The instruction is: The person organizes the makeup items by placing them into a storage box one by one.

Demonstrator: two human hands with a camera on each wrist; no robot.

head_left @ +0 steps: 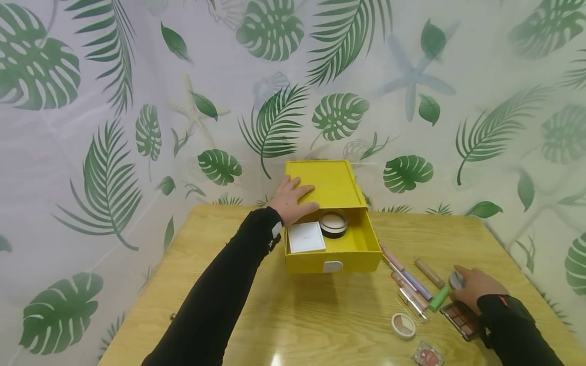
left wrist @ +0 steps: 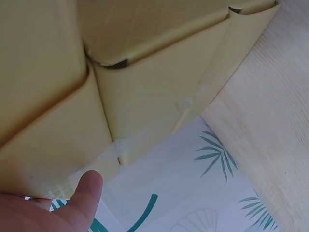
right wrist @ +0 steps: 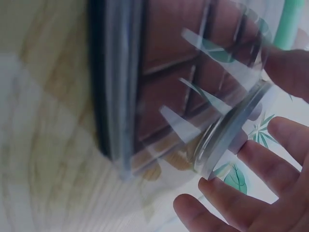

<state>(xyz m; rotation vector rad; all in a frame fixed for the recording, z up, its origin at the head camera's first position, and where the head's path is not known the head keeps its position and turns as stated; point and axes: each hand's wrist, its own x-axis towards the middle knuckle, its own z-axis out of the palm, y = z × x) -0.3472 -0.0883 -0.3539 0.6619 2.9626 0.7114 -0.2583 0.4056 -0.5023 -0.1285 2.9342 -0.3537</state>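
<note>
On the table stands a yellow drawer box (head_left: 322, 184), its front drawer (head_left: 302, 263) pulled out. My left hand (head_left: 292, 200) rests with spread fingers on the box's upper left side; its thumb (left wrist: 87, 200) shows beside the box in the left wrist view. In the drawer lie a white square box (head_left: 306, 237) and a round powder compact (head_left: 333, 223) with a clear lid. At the right, my right hand (head_left: 478, 288) pinches a small round compact (head_left: 456, 281), seen edge-on as a disc (right wrist: 231, 130) in the right wrist view. Below that hand lies a brown eyeshadow palette (head_left: 460, 319).
Several slim makeup tubes (head_left: 417, 284) lie right of the drawer, with a green tube (head_left: 439, 298) and a beige tube (head_left: 429, 273). Nearer the front are a round three-colour palette (head_left: 403, 326) and a pink blush compact (head_left: 428, 354). Leaf-patterned sheeting (head_left: 274, 127) stands behind the table.
</note>
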